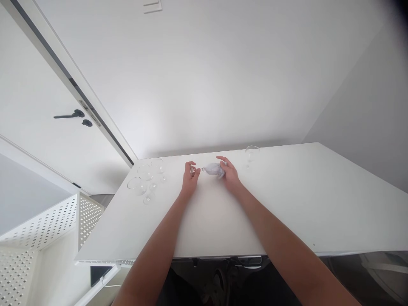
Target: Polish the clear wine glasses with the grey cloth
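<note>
A clear wine glass [211, 169] lies sideways between my two hands, above the white table. My left hand [190, 177] is closed around its foot and the end of the stem. At the bowl end, my right hand [230, 173] is closed on a pale, thin cloth [221, 171] that bunches at the rim and seems to reach into the bowl. My right index finger points outward, off the glass. How far the cloth goes inside is hard to make out.
Several clear stemmed glasses [140, 186] stand close together on the left of the white table [219, 221]. One more glass [250, 155] stands to the right, near the back edge by the wall. A door with a dark handle [68, 114] is at left.
</note>
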`<state>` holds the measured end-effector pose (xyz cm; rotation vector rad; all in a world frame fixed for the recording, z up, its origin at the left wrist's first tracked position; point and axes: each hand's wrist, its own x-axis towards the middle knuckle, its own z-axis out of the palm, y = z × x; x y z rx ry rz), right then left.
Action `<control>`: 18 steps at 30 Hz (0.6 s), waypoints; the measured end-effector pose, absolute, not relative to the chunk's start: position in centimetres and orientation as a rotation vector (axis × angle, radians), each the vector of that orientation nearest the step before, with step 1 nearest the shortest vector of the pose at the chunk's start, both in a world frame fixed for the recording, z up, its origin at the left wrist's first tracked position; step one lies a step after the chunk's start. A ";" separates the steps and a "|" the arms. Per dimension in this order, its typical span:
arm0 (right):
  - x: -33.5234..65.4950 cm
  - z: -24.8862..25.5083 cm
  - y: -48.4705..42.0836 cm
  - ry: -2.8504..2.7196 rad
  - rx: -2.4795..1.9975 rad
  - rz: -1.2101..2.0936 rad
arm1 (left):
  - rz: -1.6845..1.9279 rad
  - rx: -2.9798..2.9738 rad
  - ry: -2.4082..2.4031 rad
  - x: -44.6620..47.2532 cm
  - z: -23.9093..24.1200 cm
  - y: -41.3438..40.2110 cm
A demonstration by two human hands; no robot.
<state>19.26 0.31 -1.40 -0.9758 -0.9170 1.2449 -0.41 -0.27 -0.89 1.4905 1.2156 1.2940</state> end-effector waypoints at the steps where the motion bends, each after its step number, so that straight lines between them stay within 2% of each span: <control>1: 19.3 -1.5 0.4 -0.910 -0.971 1.252 | 1.288 1.518 1.213 -0.4 -0.9 -0.3; 10: 19.6 -1.1 -0.4 -1.136 -0.925 0.958 | 1.211 1.476 1.345 -0.4 -0.6 -0.3; 18: 19.7 -0.8 -0.7 -1.190 -0.918 0.937 | 1.153 1.358 1.341 -0.4 -0.6 -0.3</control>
